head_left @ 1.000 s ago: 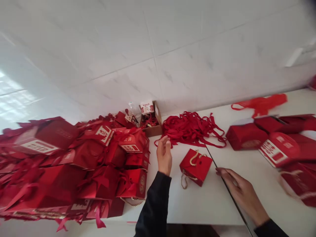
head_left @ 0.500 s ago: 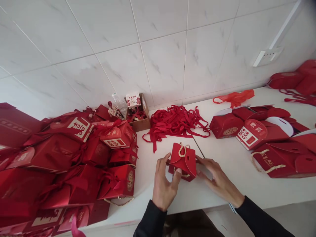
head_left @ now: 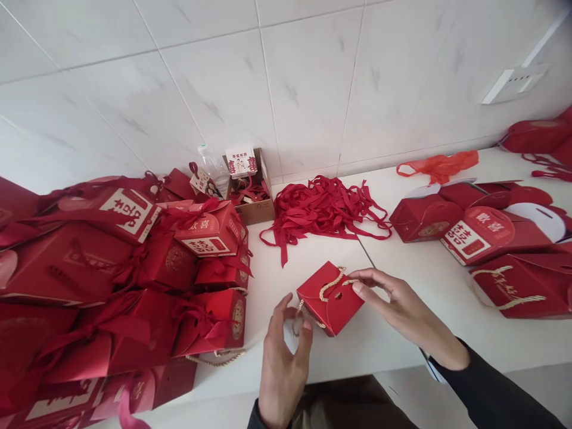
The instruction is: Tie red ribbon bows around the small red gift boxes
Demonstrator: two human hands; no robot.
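A small red gift box [head_left: 328, 307] with gold rope handles sits turned at an angle on the white table, near its front edge. Thumb and fingers of my right hand [head_left: 397, 310] pinch one rope handle [head_left: 333, 285] at the box's upper right. To the left of the box, my left hand [head_left: 286, 351] has its thumb and fingers apart, close to the loop of the other rope handle [head_left: 297, 322]. Whether a fingertip touches that loop I cannot tell. A round hole shows in the box's closed top flap.
Tied red gift boxes [head_left: 156, 322] are piled at the left. Behind lie a heap of red ribbons [head_left: 328, 208] and a cardboard box [head_left: 257, 210] with cards. More red boxes [head_left: 496, 238] and an orange-red plastic bag [head_left: 440, 167] are at the right, before the tiled wall [head_left: 308, 83].
The gift box has turned on the table. My right hand has gone from the box's side to the rope handle; my left hand has drawn back off the box. The view has shifted slightly.
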